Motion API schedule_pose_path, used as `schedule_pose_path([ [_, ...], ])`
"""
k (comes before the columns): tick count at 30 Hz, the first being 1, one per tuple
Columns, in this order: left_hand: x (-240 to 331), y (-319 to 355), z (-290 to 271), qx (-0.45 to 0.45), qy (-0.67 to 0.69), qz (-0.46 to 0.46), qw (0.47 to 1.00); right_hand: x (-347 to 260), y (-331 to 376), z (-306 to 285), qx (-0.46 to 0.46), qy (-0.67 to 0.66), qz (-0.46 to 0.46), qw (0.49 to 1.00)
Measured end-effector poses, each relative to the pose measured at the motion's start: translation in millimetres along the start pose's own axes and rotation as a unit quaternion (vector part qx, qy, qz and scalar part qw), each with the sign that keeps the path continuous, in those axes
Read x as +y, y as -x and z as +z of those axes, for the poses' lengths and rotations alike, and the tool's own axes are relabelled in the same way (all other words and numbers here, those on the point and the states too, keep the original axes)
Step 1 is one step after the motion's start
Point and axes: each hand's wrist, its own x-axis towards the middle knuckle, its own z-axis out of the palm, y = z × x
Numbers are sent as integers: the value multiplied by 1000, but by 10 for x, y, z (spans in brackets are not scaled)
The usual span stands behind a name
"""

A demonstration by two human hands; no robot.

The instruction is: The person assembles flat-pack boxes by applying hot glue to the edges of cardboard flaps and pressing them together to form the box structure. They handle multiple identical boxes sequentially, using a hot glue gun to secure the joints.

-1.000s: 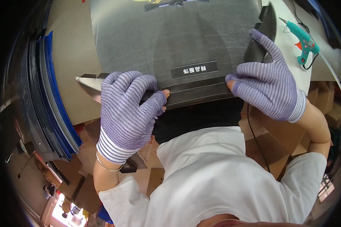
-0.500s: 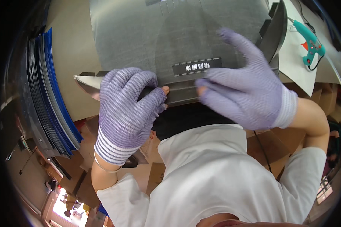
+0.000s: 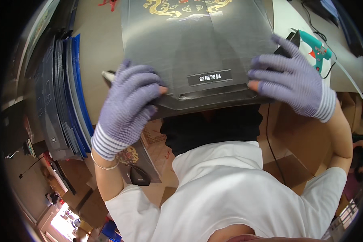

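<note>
A flat dark grey folded paper bag (image 3: 197, 48) with gold ornament near its top edge fills the upper centre of the frame, lying on a pale tabletop (image 3: 99, 44). The left hand (image 3: 129, 107), in a purple striped glove, curls its fingers over the bag's lower left edge, thumb tip pressed on the top face. The right hand (image 3: 290, 80), gloved alike, rests its spread fingers on the lower right corner, fingertips touching the folded bottom flap. A teal glue gun (image 3: 316, 48) lies at upper right; stacked blue and dark sheets (image 3: 68, 92) stand at left.
</note>
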Motion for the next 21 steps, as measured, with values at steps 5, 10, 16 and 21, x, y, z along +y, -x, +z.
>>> schedule_pose_path([
  [5,-117,-50,-198,-4,-79,17,997,162,93,-213,-47,62,30,997],
  [10,33,-340,-154,-14,-199,85,976,174,-316,-229,-21,71,6,997],
  [16,-51,-405,58,-5,-20,28,999,113,-355,244,56,54,151,985],
  [21,116,-433,237,46,47,-228,971,-234,-478,443,117,-24,348,930],
])
